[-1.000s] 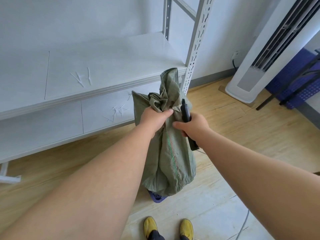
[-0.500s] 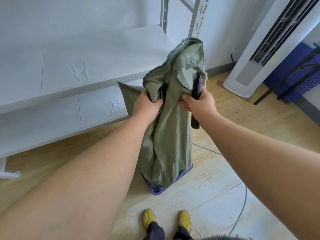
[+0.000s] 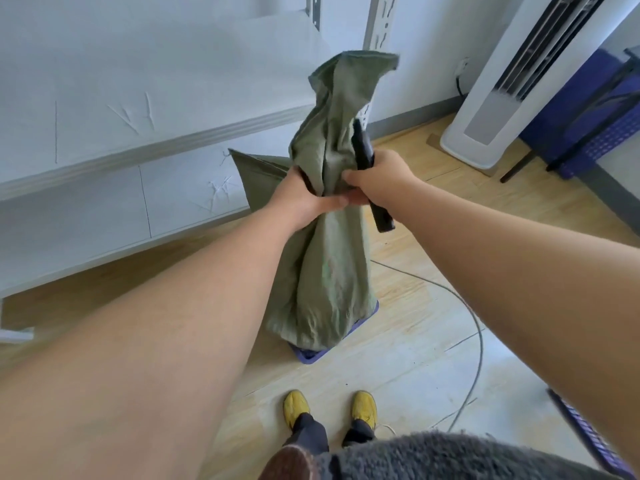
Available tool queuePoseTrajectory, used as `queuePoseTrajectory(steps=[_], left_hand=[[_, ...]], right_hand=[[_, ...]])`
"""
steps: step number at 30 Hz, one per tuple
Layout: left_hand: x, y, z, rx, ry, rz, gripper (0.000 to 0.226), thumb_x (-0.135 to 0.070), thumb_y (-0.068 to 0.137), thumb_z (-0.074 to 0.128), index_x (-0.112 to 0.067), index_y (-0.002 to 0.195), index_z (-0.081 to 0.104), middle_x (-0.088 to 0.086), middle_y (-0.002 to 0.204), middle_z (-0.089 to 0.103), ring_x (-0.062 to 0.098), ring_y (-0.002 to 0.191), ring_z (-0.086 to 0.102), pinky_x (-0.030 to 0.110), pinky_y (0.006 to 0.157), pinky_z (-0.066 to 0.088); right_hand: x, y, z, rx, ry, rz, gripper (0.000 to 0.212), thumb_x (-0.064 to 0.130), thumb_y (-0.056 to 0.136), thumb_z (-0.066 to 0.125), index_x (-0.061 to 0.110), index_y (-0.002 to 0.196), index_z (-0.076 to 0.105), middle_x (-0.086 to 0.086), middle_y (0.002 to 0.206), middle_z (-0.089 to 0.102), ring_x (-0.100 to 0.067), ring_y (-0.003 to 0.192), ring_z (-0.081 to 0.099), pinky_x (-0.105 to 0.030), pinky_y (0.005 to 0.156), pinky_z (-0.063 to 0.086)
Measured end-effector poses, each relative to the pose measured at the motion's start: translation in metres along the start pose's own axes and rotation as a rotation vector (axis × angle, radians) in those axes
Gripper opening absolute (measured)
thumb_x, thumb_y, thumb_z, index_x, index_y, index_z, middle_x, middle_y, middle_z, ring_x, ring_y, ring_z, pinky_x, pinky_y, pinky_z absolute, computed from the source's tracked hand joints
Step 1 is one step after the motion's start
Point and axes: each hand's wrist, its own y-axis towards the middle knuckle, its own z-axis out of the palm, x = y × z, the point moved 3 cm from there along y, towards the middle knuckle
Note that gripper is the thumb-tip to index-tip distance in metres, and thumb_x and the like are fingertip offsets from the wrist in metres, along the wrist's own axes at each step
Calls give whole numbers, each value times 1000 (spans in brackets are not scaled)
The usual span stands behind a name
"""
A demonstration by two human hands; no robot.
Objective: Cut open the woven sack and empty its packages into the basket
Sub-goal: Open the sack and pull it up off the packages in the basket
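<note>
**Head view: sack gripped upright over the basket, both hands at its neck**

Head camera, single view.

- Woven sack [image 3: 329, 265]: green, held upright and bunched at mid-height; its loose top flops above the hands, its lower end hangs into the basket. I see no packages from here.
- Left hand [image 3: 304, 199]: fingers curled round the gathered neck of the sack, thumb across the front.
- Right hand [image 3: 377, 178]: fingers closed on a black cutter [image 3: 370, 178] and pinching the sack fabric just beside the left hand; the cutter lies slanted along the sack's right side, its lower end sticking out below the hand.
- Basket [image 3: 311, 355]: blue, on the floor directly beneath the sack; only a strip of rim shows at the sack's lower edge.
- Edges and open room: wooden floor lies open to the right of the sack and toward my yellow shoes [image 3: 329, 407]. To the left and behind, the white shelf unit [image 3: 156, 143] stands close, its board edge near the sack's left side and an upright post behind the sack's top.
- Other items: a grey cable [image 3: 474, 327] curves across the floor right of the basket; a white tower fan [image 3: 495, 109] stands well apart at upper right, with a blue crate [image 3: 609, 133] behind it.
</note>
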Motion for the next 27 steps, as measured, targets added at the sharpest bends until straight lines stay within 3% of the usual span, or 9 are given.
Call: queuePoseTrajectory(steps=[3,7,12,14,16,19,21,25,27], left_hand=[[-1,0,0,-23,10,-10,91,-40,63,86,-24,141,40,-11,131,56,10,118,53,30,98,43],[-1,-2,0,-30,22,-5,91,-41,60,87,-26,138,43,-12,128,59,10,115,56,33,99,46],[1,-2,0,-55,60,-36,80,-41,64,85,-24,134,49,-8,121,62,13,110,59,28,87,48],[2,-2,-3,-76,75,-84,81,-40,70,82,-20,138,44,-4,130,58,17,118,55,33,97,46],[4,-2,-4,-71,88,-81,78,-40,70,81,-19,137,45,-3,129,59,18,118,56,34,97,47],[1,-6,-5,-74,118,-56,63,-39,74,77,-20,130,53,-1,120,64,18,107,60,33,88,50],[-4,-7,-8,-119,150,-62,42,-33,84,67,-17,122,58,3,115,66,21,101,61,31,85,49],[-17,-4,-18,-199,-2,-108,3,-22,85,63,-22,88,63,7,99,69,28,92,65,42,88,55],[-26,-1,-20,-169,-79,-128,8,-19,84,64,-20,92,65,5,97,70,26,91,66,41,87,55]], right_hand=[[1,4,-1,0,103,-41,23,10,90,64,6,111,57,-12,100,71,-22,78,74,-34,73,62],[0,-1,1,16,-24,-57,19,14,89,64,10,106,58,-15,99,72,-28,86,73,-42,82,60],[3,-2,6,58,-162,-82,23,20,85,66,8,103,59,-14,99,71,-30,86,72,-45,81,59],[9,0,-1,-74,-1,-146,26,22,82,66,8,102,60,-12,97,72,-27,84,73,-45,81,59],[5,2,0,-43,57,-136,23,18,86,66,7,106,59,-15,100,71,-26,85,73,-41,80,60],[-6,0,5,54,-135,-105,20,16,89,64,6,105,58,-18,100,70,-28,83,73,-43,79,60],[0,-2,5,30,-41,-160,22,15,89,64,6,107,57,-16,100,70,-26,83,74,-41,77,61],[1,-6,2,27,-148,-175,22,17,90,65,17,110,55,-9,103,66,-23,85,71,-32,65,62],[-7,-10,4,84,-216,-163,31,17,86,70,20,113,55,-3,100,65,-17,79,69,-28,61,61]])
